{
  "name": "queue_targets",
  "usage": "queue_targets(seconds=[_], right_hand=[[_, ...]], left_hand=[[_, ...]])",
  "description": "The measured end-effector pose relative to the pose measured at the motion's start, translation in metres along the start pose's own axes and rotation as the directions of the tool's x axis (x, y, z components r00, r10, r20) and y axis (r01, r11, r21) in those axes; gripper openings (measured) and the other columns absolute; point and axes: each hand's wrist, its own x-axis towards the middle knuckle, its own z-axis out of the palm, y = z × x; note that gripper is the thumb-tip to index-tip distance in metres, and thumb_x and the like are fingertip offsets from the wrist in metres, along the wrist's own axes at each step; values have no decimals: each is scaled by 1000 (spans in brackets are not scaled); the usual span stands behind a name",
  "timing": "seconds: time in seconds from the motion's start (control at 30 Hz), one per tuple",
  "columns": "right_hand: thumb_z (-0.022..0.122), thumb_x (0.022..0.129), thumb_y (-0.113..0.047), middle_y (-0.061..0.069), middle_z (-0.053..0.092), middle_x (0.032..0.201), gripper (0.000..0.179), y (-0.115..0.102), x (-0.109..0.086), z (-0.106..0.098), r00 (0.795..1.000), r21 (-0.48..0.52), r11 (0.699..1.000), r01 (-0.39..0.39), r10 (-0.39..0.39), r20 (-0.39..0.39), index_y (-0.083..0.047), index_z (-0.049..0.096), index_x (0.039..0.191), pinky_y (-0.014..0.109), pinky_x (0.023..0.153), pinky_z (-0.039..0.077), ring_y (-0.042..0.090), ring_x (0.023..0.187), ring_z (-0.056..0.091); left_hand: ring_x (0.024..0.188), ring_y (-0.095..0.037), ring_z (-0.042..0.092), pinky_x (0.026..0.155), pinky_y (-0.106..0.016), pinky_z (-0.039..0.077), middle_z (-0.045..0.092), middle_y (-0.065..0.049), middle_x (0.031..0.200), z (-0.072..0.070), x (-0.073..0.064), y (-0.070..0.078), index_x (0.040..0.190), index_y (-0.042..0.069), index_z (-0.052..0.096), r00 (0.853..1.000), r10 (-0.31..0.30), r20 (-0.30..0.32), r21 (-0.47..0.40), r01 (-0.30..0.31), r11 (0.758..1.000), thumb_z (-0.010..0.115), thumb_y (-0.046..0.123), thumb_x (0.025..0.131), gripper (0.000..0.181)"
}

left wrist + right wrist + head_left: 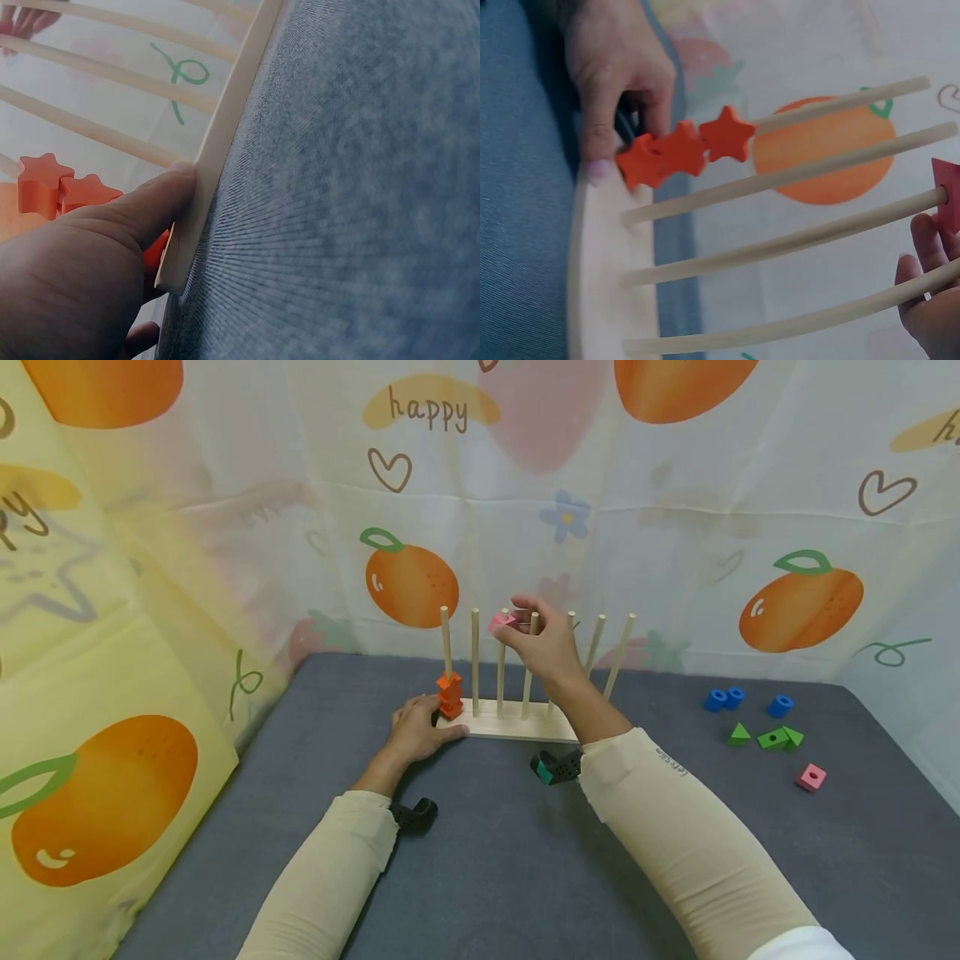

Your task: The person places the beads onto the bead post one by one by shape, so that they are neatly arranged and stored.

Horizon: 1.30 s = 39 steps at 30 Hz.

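Observation:
A wooden peg rack (501, 727) with a row of upright pegs stands at the back of the table. Several orange star beads (450, 696) are stacked on its leftmost peg. My left hand (414, 729) grips the rack's left end, the thumb (161, 201) lying along the base in the left wrist view. Up at the top of the third peg from the left, my right hand (546, 642) pinches a pink square bead (502, 622). In the right wrist view the peg's tip meets the hole of this pink bead (948, 196).
Right of the rack lie several loose beads: blue cylinders (780, 706), green triangles (738, 734), a green piece with a hole (772, 739) and another pink square bead (811, 777). A printed curtain (480, 527) hangs behind the grey table (480, 860).

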Motion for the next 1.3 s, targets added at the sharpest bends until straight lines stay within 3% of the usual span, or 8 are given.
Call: queue_targets(seconds=[0.4, 0.63, 1.1, 1.3], right_hand=[[74, 87, -12, 9, 60, 113, 49, 34, -8, 7, 999, 74, 996, -52, 53, -11, -6, 55, 132, 35, 89, 48, 23, 104, 57], [77, 84, -12, 10, 62, 107, 43, 53, -13, 11, 997, 91, 993, -75, 78, -25, -4, 60, 123, 34, 88, 48, 22, 101, 58], [77, 84, -14, 11, 63, 103, 35, 82, -22, 14, 993, 38, 994, -103, 105, -54, -2, 65, 115, 37, 84, 48, 25, 99, 57], [77, 83, -10, 11, 63, 109, 43, 94, -27, 18, 994, 45, 994, -98, 100, -45, -5, 61, 123, 36, 85, 48, 24, 103, 58]], left_hand=[[135, -34, 29, 108, -53, 12, 49, -12, 141, -1, -1, 1, 134, 8, 58, 1000, -1, -4, 1, 1, 1000, 75, 43, 83, 64], [136, -35, 28, 108, -54, 12, 48, -12, 142, 0, 0, -1, 135, 8, 57, 1000, 2, -4, 8, -2, 1000, 75, 44, 83, 65], [136, -35, 28, 108, -54, 12, 47, -11, 143, -2, 2, 3, 133, 9, 59, 1000, 0, -2, 17, 0, 1000, 75, 44, 82, 64], [136, -34, 28, 108, -53, 12, 47, -11, 143, -2, -1, 3, 135, 8, 57, 1000, -11, 6, 16, 10, 1000, 75, 44, 83, 66]])
